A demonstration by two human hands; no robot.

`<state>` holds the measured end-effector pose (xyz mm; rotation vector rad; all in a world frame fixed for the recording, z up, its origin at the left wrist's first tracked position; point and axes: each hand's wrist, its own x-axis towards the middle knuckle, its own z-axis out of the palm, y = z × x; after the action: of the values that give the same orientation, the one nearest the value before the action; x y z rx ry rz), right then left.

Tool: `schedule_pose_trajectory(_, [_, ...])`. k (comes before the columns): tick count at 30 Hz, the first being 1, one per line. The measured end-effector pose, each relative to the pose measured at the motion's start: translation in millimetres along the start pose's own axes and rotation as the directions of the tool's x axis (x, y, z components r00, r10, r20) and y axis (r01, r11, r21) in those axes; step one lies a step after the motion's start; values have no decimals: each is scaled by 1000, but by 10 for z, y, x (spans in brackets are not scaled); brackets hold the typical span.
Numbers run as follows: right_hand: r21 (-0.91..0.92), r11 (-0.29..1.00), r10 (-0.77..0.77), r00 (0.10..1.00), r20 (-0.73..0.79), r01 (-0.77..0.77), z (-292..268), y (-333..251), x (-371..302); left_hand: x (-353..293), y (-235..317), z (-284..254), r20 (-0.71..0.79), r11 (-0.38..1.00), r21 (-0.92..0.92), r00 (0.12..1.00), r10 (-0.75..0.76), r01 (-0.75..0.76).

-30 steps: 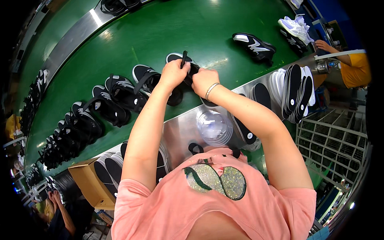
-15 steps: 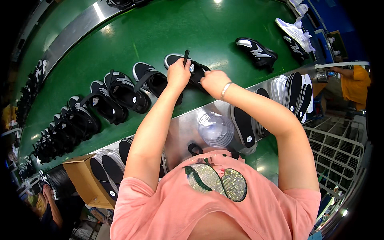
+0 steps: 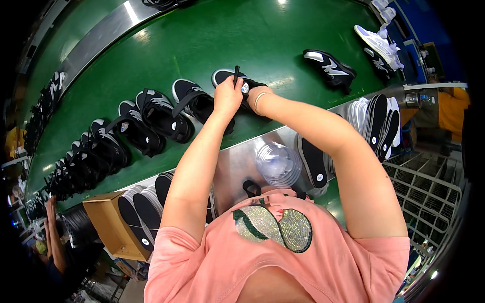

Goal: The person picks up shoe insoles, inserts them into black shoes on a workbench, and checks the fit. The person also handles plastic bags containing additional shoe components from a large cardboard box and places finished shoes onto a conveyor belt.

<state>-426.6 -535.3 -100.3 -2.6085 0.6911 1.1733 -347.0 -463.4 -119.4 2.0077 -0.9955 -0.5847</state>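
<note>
A black shoe with a grey toe [image 3: 221,76] lies on the green conveyor belt [image 3: 212,40] in front of me, its toe pointing away. My left hand [image 3: 228,96] is closed around the shoe's black strap [image 3: 236,73] and holds it up. At the heel end, my right hand [image 3: 260,98] reaches into the shoe's opening, its fingertips hidden inside. A round white label shows between the hands. Just left stands another black shoe with a strap [image 3: 199,104].
More black shoes [image 3: 136,131] line the belt leftward. To the right are a black shoe [image 3: 331,70] and a white shoe [image 3: 379,43]. The metal ledge [image 3: 230,166] holds nested clear plastic discs [image 3: 278,164] and insoles [image 3: 371,118]. A cardboard box [image 3: 111,224] stands lower left.
My right hand has gone deeper into the shoe; its fingers were in sight at the heel before. My left hand keeps hold of the strap. The whole view has shifted slightly.
</note>
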Motion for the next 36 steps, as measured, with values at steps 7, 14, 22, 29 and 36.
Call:
schedule_pose_trajectory(7, [-239, 966, -96, 995, 20, 98, -95, 54, -248, 12, 72, -33, 8, 1000, 17, 1000, 23, -23])
schedule_pose_trajectory(14, [-56, 986, -147, 980, 132, 155, 10, 123, -522, 6, -33, 20, -1, 999, -30, 1000, -28, 27])
schedule_pose_trajectory(22, [989, 116, -82, 993, -86, 95, 191, 356, -136, -44, -9, -89, 84, 975, -220, 996, -1, 20])
schedule_pose_trajectory(29, [986, -57, 180, 973, -145, 157, 263, 222, -88, -35, -11, -99, 76, 972, -236, 997, 4, 14])
schedule_pose_trajectory(36, [758, 370, -78, 831, -551, 537, 22, 476, -1222, -101, 142, -42, 29, 997, -72, 1000, 0, 2])
